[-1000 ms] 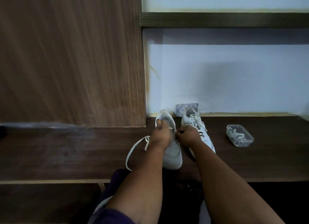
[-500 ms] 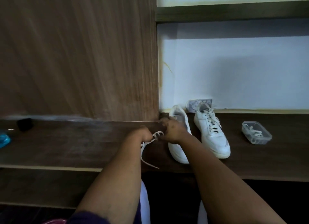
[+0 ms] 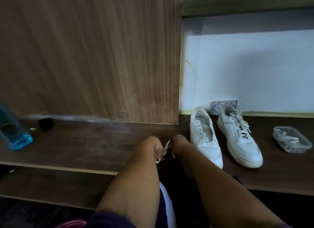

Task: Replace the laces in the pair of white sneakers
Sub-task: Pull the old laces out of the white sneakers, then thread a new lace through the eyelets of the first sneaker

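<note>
White lace (image 3: 165, 147) was bunched between the left hand (image 3: 153, 147) and the right hand (image 3: 178, 145), both curled on it, low over the dark tabletop (image 3: 85, 142). Just right of the hands stood the unlaced sneaker (image 3: 204, 134); the laced sneaker (image 3: 237, 136) lay beside it, farther right. Beyond it sat a clear box (image 3: 289, 140) holding laces.

Both hands close together, left hand (image 3: 157, 148) and right hand (image 3: 178, 145) curled, pinching
</note>
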`<action>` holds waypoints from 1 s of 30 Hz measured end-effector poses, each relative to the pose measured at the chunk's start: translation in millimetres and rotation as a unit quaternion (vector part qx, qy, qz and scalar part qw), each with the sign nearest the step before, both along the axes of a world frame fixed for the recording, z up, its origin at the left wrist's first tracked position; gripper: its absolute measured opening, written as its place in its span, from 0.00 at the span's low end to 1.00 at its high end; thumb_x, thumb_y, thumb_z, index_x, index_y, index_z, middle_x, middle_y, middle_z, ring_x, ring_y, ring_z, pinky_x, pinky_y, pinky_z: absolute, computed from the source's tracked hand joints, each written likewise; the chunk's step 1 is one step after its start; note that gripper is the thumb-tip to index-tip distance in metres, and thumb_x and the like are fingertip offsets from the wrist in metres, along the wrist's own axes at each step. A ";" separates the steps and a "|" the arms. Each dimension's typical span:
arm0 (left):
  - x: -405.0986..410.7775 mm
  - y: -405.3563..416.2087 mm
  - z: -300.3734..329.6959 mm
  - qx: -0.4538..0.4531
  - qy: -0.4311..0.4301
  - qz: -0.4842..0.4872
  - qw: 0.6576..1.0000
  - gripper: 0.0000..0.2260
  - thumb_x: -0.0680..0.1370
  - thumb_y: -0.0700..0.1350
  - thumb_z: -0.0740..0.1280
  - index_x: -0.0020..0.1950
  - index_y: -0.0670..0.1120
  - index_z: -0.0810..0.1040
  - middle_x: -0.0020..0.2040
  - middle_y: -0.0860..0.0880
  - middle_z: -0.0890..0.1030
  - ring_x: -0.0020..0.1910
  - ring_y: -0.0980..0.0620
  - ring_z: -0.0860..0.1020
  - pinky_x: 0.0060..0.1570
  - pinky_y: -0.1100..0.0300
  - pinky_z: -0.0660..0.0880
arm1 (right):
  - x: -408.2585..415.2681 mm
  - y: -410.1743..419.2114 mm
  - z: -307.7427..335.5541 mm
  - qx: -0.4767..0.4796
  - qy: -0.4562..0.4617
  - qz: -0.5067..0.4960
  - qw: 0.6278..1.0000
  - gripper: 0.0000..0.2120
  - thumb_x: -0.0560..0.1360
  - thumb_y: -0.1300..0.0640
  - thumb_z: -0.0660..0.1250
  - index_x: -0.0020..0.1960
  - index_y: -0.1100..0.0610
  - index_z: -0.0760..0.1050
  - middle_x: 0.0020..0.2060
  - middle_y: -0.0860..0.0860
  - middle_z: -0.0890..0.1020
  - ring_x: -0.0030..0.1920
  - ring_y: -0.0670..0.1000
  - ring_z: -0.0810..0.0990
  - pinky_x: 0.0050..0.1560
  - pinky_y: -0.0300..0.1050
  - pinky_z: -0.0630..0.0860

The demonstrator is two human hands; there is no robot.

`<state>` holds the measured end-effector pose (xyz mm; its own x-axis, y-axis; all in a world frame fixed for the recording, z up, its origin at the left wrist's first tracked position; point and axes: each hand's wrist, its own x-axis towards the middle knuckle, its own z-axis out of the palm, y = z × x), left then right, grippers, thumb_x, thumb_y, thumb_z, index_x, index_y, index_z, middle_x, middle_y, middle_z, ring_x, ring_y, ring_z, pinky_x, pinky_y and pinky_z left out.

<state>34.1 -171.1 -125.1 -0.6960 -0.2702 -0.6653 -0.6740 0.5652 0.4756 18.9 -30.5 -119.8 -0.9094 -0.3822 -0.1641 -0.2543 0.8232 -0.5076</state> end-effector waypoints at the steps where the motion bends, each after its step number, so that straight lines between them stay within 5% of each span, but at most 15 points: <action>1: -1.1 -5.8 0.8 0.016 0.020 0.005 1.000 0.24 0.74 0.35 0.71 0.70 0.35 0.70 0.66 0.39 0.76 0.49 0.46 0.80 0.47 0.59 0.81 | -5.0 -1.3 0.8 -0.034 0.061 -0.015 0.997 0.13 0.77 0.60 0.61 0.60 0.61 0.74 0.57 0.59 0.78 0.59 0.59 0.77 0.55 0.46 0.72; 4: -3.4 -27.7 3.9 0.051 0.106 0.077 0.990 0.42 0.67 0.31 0.75 0.76 0.42 0.58 0.69 0.39 0.71 0.53 0.44 0.78 0.47 0.53 0.81 | -19.4 -4.7 -0.5 -0.064 0.105 -0.048 0.991 0.22 0.75 0.51 0.67 0.64 0.60 0.67 0.61 0.60 0.70 0.58 0.61 0.76 0.59 0.49 0.72; 8: 17.5 -34.2 11.0 0.047 0.101 0.067 0.991 0.38 0.69 0.34 0.76 0.75 0.44 0.61 0.69 0.42 0.72 0.60 0.43 0.77 0.56 0.49 0.78 | -24.6 -18.9 -5.9 0.103 0.016 -0.031 0.994 0.37 0.75 0.38 0.63 0.72 0.63 0.60 0.68 0.63 0.65 0.67 0.61 0.69 0.67 0.50 0.66; 12: 19.2 -42.0 -3.5 0.069 0.096 0.060 0.991 0.23 0.73 0.29 0.68 0.67 0.40 0.71 0.65 0.41 0.76 0.56 0.46 0.78 0.57 0.53 0.78 | -8.4 -55.1 -6.2 0.000 -0.010 0.019 1.000 0.17 0.75 0.51 0.68 0.59 0.60 0.77 0.56 0.57 0.81 0.55 0.54 0.80 0.57 0.46 0.76; 16: 12.5 -57.8 -10.0 0.032 0.173 0.088 0.980 0.13 0.75 0.32 0.65 0.58 0.43 0.75 0.59 0.40 0.79 0.55 0.43 0.79 0.56 0.48 0.79 | 12.2 -89.0 -11.7 -0.141 0.066 0.030 0.987 0.09 0.74 0.62 0.67 0.52 0.63 0.80 0.50 0.58 0.83 0.53 0.56 0.81 0.54 0.45 0.75; 19: 14.8 -71.7 -6.5 -0.058 0.239 0.061 0.967 0.16 0.77 0.39 0.65 0.65 0.45 0.76 0.62 0.43 0.77 0.61 0.42 0.76 0.63 0.50 0.74 | 17.3 -102.0 -14.4 -0.144 0.090 0.071 0.983 0.11 0.76 0.62 0.64 0.55 0.63 0.79 0.52 0.61 0.81 0.55 0.59 0.78 0.54 0.44 0.70; 23: 13.8 -82.2 -22.3 -0.085 0.173 -0.014 0.981 0.21 0.75 0.45 0.65 0.68 0.42 0.71 0.64 0.42 0.76 0.61 0.42 0.75 0.63 0.50 0.72 | 12.8 -100.6 -27.2 -0.062 0.123 0.131 0.982 0.12 0.75 0.61 0.62 0.55 0.58 0.81 0.55 0.57 0.79 0.58 0.57 0.75 0.58 0.42 0.67; 27: 2.4 -85.9 -22.7 -0.107 0.127 0.002 0.986 0.27 0.66 0.44 0.69 0.66 0.43 0.72 0.64 0.41 0.77 0.61 0.42 0.75 0.62 0.46 0.74 | 5.6 -85.0 -11.1 -0.118 0.107 0.024 0.987 0.16 0.74 0.64 0.63 0.61 0.59 0.76 0.61 0.58 0.75 0.61 0.57 0.74 0.65 0.40 0.65; 30: 18.3 -53.7 24.9 -0.191 0.119 0.011 0.974 0.40 0.73 0.41 0.70 0.79 0.40 0.50 0.77 0.39 0.60 0.73 0.38 0.63 0.69 0.47 0.67 | -8.4 -48.4 23.1 -0.184 0.172 -0.044 0.967 0.13 0.72 0.67 0.61 0.54 0.62 0.79 0.56 0.57 0.80 0.61 0.57 0.74 0.65 0.39 0.64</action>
<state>52.4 -224.8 -100.2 -0.8099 -0.4821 -0.3342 -0.5837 0.7186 0.3779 10.5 -78.8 -96.7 -0.9174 -0.2760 0.2865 -0.3978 0.6293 -0.6676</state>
